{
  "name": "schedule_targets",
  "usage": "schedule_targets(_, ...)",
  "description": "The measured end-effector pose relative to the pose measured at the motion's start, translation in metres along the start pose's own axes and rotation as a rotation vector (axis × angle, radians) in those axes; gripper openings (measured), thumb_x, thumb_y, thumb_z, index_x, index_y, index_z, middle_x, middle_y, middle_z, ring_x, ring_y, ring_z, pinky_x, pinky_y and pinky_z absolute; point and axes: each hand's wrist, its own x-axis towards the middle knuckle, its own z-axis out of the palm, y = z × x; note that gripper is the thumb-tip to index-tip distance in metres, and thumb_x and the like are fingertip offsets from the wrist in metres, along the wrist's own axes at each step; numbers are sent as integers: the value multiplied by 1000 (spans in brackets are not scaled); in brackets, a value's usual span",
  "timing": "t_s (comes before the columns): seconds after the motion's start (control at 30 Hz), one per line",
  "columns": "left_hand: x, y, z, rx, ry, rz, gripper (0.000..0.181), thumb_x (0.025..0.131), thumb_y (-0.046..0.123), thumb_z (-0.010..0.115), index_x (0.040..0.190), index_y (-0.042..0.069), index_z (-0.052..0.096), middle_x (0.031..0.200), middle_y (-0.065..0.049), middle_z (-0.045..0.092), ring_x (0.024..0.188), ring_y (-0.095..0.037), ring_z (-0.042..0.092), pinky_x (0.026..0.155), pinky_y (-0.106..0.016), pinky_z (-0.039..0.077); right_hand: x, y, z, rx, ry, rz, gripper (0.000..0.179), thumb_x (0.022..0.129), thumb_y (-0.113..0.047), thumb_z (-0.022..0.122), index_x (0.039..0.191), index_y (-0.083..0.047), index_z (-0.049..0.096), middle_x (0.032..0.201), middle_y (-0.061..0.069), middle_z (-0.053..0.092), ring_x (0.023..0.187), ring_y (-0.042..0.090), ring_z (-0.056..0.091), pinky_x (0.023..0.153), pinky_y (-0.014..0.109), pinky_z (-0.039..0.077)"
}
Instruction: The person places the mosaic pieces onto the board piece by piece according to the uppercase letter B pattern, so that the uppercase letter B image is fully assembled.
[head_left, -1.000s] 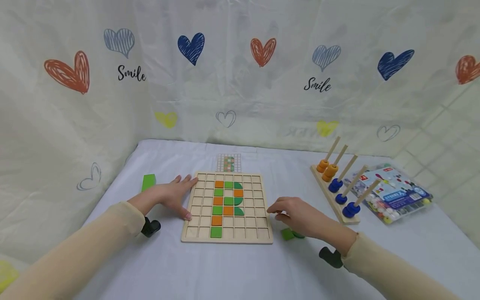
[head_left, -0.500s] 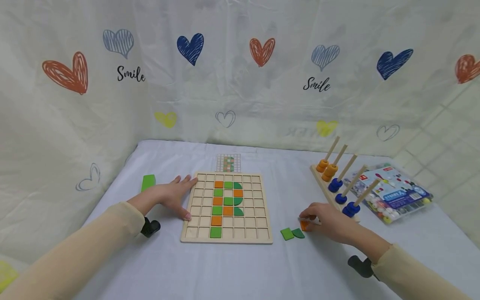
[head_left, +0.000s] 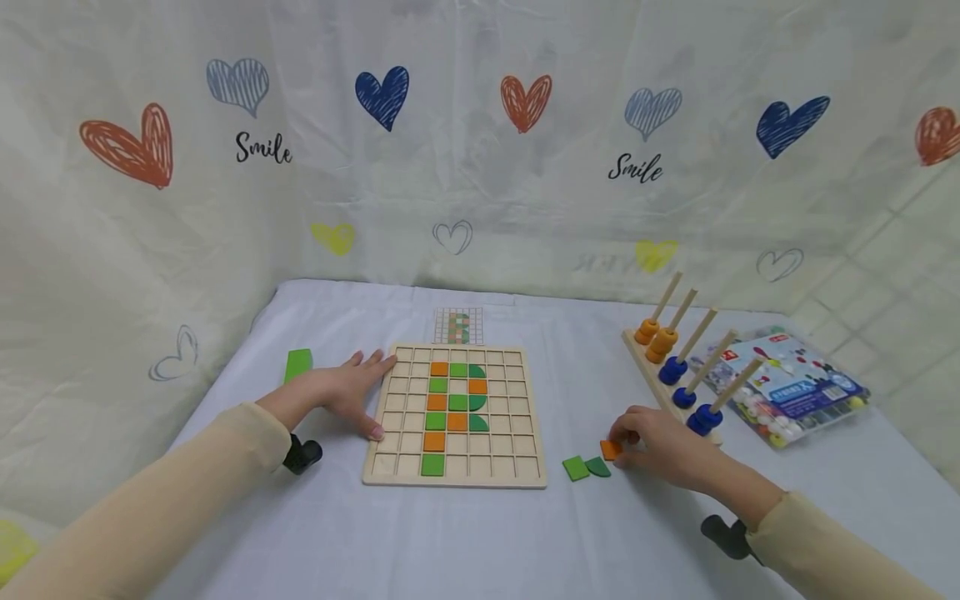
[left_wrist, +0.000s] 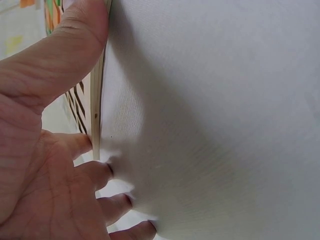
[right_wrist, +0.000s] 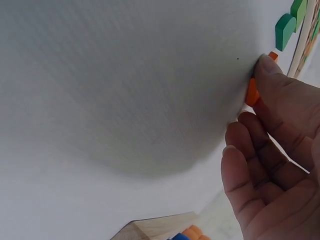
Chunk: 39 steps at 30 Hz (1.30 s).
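A wooden grid board (head_left: 502,468) lies on the table, with orange, green and dark green tiles set in its middle columns. My left hand (head_left: 348,393) rests spread at its left edge, thumb and fingertips touching the rim. To the right of the board, my right hand (head_left: 662,443) pinches an orange tile (head_left: 611,450) at the tabletop. Thumb and forefinger are on the orange tile (right_wrist: 251,94) in the right wrist view, the thumb covering part of it. Beside it lie a green square tile (head_left: 575,468) and a dark green curved tile (head_left: 598,467).
A small pattern card (head_left: 458,326) lies behind the board. Near my left wrist is a green block (head_left: 297,364). A wooden peg stand (head_left: 637,358) with orange and blue rings stands at right, next to a clear plastic box (head_left: 798,383) of beads.
My right hand has moved right from the board's edge, past the two green tiles, to the orange tile. My left hand and the board have stayed put.
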Motion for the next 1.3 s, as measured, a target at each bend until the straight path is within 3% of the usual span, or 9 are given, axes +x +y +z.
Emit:
schedule_targets(0.53, -1, 0, 2, 1, 5, -8, 124, 76, 47, 89, 164, 5, 13, 170, -27, 6, 154, -56, 2, 122, -71, 15, 4, -11, -1, -25, 30, 2, 19, 86, -12, 82, 103, -10, 74, 94, -3, 67, 87, 12, 61, 83, 36, 61)
schedule_targets(0.87, 0, -2, 2, -7, 4, 4, 124, 76, 47, 89, 164, 5, 13, 170, -27, 6, 154, -56, 2, 122, -71, 14, 20, -48, 0, -4, 34, 0, 19, 86, -15, 82, 103, -11, 74, 92, -4, 68, 86, 12, 60, 83, 33, 59)
schedule_targets(1.3, 2, -3, 2, -5, 12, 8, 125, 75, 48, 90, 164, 6, 13, 170, -27, 6, 154, -57, 2, 121, -72, 14, 41, -98, 12, 36, 31, -75, 17, 86, -14, 83, 101, -10, 75, 88, -6, 65, 84, 13, 58, 78, 28, 55)
